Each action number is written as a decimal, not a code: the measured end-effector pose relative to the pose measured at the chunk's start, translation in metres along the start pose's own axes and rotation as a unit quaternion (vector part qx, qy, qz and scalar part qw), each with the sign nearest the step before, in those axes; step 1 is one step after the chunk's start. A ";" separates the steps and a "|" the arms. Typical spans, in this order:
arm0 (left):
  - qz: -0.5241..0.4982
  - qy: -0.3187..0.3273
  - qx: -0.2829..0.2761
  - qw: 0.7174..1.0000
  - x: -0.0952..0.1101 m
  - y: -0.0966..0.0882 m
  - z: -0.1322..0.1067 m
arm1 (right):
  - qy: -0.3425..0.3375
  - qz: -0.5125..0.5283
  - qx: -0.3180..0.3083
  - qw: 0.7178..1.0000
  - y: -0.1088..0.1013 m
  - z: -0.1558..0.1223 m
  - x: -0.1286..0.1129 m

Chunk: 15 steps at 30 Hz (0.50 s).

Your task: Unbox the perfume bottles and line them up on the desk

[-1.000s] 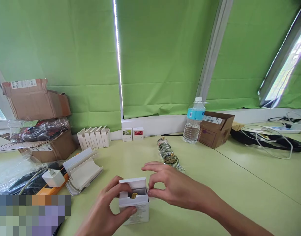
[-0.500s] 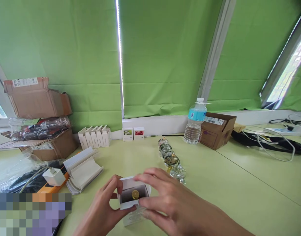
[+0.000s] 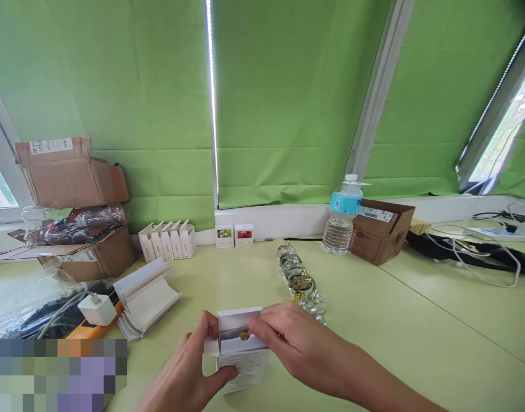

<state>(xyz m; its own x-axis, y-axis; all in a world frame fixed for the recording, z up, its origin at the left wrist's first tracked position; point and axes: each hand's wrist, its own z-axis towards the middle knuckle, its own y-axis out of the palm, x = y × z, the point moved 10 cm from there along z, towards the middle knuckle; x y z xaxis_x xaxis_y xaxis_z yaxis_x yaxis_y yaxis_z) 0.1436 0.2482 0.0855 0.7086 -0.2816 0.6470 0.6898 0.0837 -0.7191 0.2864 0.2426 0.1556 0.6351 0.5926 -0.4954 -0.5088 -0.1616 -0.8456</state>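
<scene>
A small white carton (image 3: 241, 366) stands on the pale green table (image 3: 417, 332) close in front of me, its top lid raised. A gold cap (image 3: 244, 336) shows inside the opening. My left hand (image 3: 189, 372) wraps the carton's left side, thumb on the front face. My right hand (image 3: 294, 343) comes in from the right, fingertips pinched at the carton's top right edge beside the gold cap. Just behind my right hand runs a row of small glass bottles (image 3: 299, 280) with gold caps.
A stack of flat white carton blanks (image 3: 146, 294) lies at left beside a white charger (image 3: 97, 309). Upright white cartons (image 3: 168, 239) and two pictured boxes (image 3: 234, 235) line the wall. Water bottle (image 3: 341, 216), brown boxes (image 3: 382, 229) (image 3: 69, 171) and cables (image 3: 481, 252) stand around.
My right hand drew back from covering the carton's top to pinch at its right edge. The lid stands raised again. The view shifted slightly.
</scene>
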 end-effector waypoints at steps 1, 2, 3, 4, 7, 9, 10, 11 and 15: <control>-0.009 0.008 0.022 1.000 0.001 0.001 -0.001 | 0.015 -0.008 0.004 1.000 0.001 0.001 0.005; -0.017 0.019 0.043 0.999 0.002 0.003 -0.001 | 0.031 -0.019 0.009 0.999 0.001 0.001 0.012; -0.024 0.032 0.062 0.997 0.003 0.005 -0.003 | 0.048 -0.028 0.014 0.998 0.000 0.001 0.018; -0.031 0.051 0.077 0.995 0.005 0.008 -0.005 | 0.065 -0.029 0.012 0.997 0.000 0.001 0.025; -0.037 0.111 0.128 0.985 0.012 0.015 -0.014 | 0.107 0.030 -0.052 0.992 0.007 -0.003 0.044; -0.037 0.133 0.153 0.979 0.016 0.017 -0.019 | 0.119 0.083 -0.114 0.983 0.013 -0.008 0.050; -0.044 0.132 0.153 0.978 0.017 0.019 -0.019 | 0.118 0.101 -0.139 0.978 0.014 -0.010 0.050; -0.056 0.122 0.143 0.981 0.016 0.022 -0.018 | 0.114 0.109 -0.153 0.975 0.013 -0.011 0.050; -0.054 0.038 0.027 0.997 0.006 0.044 -0.005 | 0.084 0.071 -0.123 0.986 0.001 -0.006 0.048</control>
<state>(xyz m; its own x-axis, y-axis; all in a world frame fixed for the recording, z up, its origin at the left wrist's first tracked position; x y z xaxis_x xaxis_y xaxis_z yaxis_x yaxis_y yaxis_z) 0.1779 0.2449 0.0564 0.6173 -0.3625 0.6983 0.7705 0.0991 -0.6297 0.3203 0.2663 0.1298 0.6647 0.4150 -0.6212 -0.4562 -0.4330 -0.7774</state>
